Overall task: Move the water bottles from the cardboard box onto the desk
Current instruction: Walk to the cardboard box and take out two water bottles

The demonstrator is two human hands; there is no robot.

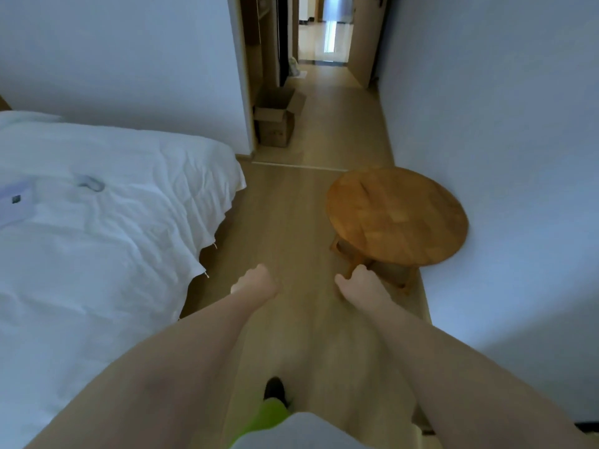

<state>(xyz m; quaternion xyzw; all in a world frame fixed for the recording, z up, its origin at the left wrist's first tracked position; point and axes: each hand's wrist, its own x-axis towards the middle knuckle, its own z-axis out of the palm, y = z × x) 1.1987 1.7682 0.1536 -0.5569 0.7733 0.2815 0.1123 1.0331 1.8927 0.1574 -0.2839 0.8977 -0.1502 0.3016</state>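
Both hands hang out in front with fingers curled under and nothing in them: the left hand (256, 282) over bare floor, the right hand (356, 285) just in front of the round, low wooden desk (397, 215) that stands against the right wall. The open brown cardboard box (275, 119) sits on the wooden floor (291, 222) well ahead, tucked beside the doorway; no water bottles can be seen (its inside is too dark to read). The risks, as I judge them: a foot clipping the desk's legs in this narrow lane beside the white-sheeted bed (97, 222), or the loose flaps snagging a bottle on the way out.
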